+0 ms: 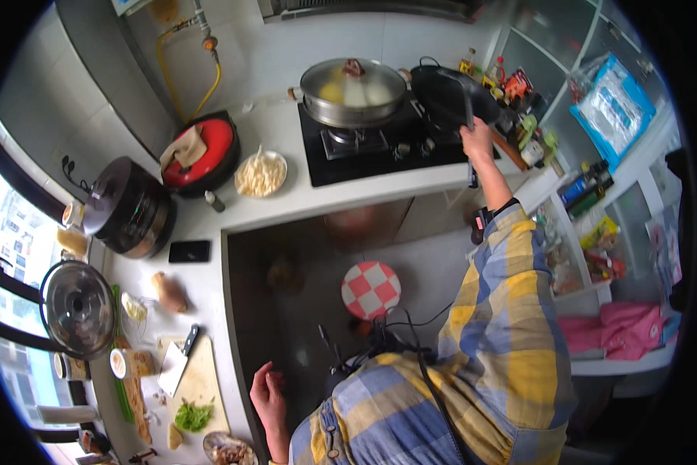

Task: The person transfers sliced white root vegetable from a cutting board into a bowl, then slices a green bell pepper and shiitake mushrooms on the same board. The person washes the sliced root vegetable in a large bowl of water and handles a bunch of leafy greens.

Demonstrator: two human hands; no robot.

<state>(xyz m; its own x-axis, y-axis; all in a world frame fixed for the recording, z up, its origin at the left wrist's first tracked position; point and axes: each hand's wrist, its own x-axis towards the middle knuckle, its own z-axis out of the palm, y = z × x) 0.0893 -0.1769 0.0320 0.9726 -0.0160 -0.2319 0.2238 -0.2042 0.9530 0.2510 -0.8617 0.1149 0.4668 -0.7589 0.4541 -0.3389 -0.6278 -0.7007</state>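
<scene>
My right hand [477,139] grips the dark handle of a long cooking spatula [468,102], whose upper end reaches into a black wok [435,93]. The spatula's head is blurred. A brown wooden handle [508,148] juts from the wok's near right side. On the left burner of the gas hob [325,171] stands a steel steamer pot [354,116], its glass lid [377,87] on and pale and yellow food showing through. My left hand [268,398] is held by the left counter's edge, fingers loosely bent, with nothing in it.
A cleaver [174,367] lies on a cutting board [206,372] with chopped greens [194,415]. Nearby are a bowl of sliced food [229,450], a phone [189,251] and an electric cooker [130,206]. A bowl of pale pieces [261,174] sits left of the hob. A checkered round stool [371,289] stands below.
</scene>
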